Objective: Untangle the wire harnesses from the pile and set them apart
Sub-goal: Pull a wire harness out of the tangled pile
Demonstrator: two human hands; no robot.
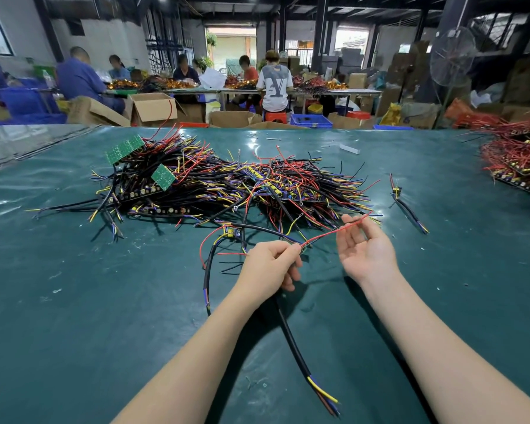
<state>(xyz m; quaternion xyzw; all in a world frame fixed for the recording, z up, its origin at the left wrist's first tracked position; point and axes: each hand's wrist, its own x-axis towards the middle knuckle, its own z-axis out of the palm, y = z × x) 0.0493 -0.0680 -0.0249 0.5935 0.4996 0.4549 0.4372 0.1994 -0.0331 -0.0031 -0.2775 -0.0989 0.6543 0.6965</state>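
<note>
Pinching wire harness (292,336) just nearer than pile (227,182): left hand (270,264) fingers clamped at root of red lead (322,235), likely to anchor it. Right hand (366,250) fingers apart, relaxed, lead lying across them, probably for tracing snags. Harness tail trails on table (74,301), away from pile.
</note>
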